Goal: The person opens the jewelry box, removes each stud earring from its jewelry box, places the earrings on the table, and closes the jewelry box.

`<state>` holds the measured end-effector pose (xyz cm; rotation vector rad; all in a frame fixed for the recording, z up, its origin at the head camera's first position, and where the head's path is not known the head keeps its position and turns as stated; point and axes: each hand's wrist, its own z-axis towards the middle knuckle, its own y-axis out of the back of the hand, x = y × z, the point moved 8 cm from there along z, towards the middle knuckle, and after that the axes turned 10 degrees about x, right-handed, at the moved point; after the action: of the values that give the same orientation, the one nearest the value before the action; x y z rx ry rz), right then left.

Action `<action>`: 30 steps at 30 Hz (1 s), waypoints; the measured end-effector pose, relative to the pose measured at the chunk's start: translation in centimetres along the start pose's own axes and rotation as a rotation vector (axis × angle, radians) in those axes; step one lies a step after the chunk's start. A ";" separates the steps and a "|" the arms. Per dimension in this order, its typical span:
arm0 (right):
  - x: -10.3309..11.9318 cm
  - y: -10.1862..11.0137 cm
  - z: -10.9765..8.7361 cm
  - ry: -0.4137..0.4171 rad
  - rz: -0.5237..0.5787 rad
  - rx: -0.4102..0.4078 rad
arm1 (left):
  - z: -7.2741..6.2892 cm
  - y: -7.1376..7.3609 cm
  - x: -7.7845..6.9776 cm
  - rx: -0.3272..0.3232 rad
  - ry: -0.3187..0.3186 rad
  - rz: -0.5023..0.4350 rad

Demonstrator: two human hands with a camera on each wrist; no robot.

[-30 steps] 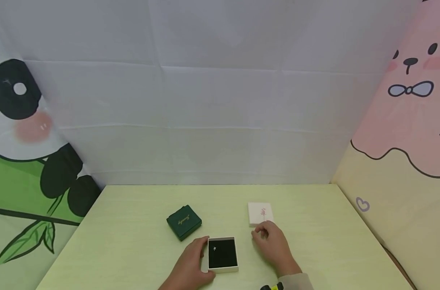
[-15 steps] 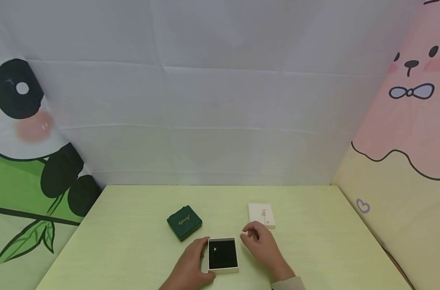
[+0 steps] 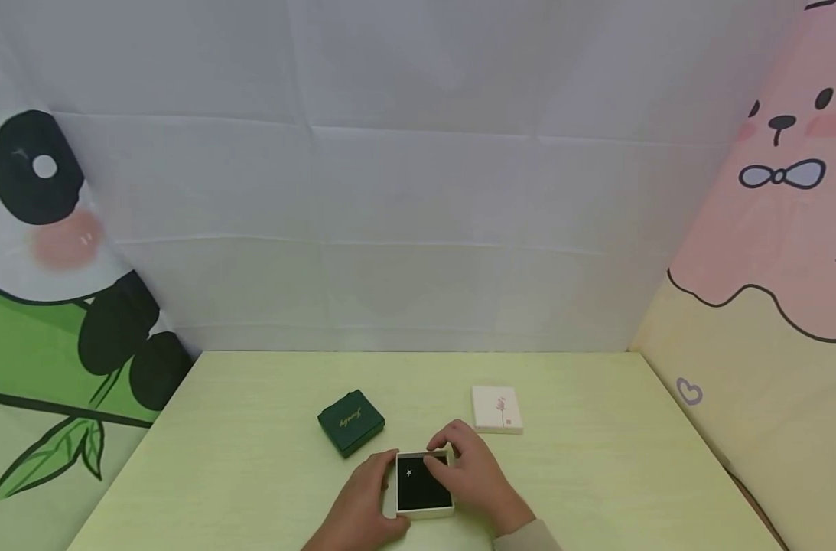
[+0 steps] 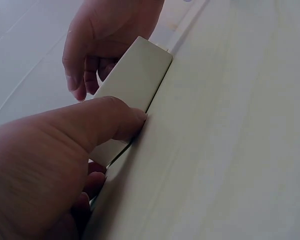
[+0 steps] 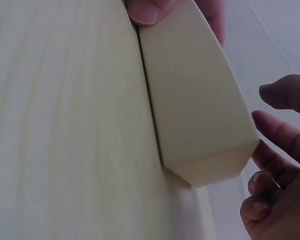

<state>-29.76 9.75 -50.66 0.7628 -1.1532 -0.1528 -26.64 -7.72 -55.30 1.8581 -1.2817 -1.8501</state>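
My left hand [image 3: 365,497] grips the left side of a small white jewelry box [image 3: 424,513], with its thumb at the near side. The box lies uncovered on the table, and a black pad [image 3: 418,493] fills it. A tiny silver star-shaped piece [image 3: 408,473] sits at the pad's upper left. Over the box's right part hovers my right hand [image 3: 478,476], thumb and forefinger apart with nothing visible between them. In the right wrist view its fingers [image 5: 277,132] are beside the box's far edge; whether one touches it I cannot tell.
A dark green box [image 3: 351,423] with gold lettering lies turned at the back left. A white lid [image 3: 493,405] printed with a pink flower lies at the back right. The pale table [image 3: 252,428] meets a white cloth backdrop [image 3: 418,291] at the rear.
My right hand has come left from beside the white lid to above the box. The left hand, the box and the star-shaped piece stay in place.
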 end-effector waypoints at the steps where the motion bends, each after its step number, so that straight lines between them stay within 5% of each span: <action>1: 0.2 -0.2 0.2 0.002 -0.009 0.015 | 0.0 -0.1 0.1 0.003 0.006 -0.001; 14: 0.7 -1.9 1.5 -0.015 -0.072 0.093 | 0.0 0.2 -0.2 0.010 0.000 0.010; 30: 0.7 -2.7 2.4 0.023 -0.161 0.095 | 0.1 0.1 -0.1 0.014 -0.007 0.032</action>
<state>-30.87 6.27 -51.34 0.9397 -1.0829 -0.2250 -26.72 -7.70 -55.19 1.8287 -1.3223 -1.8378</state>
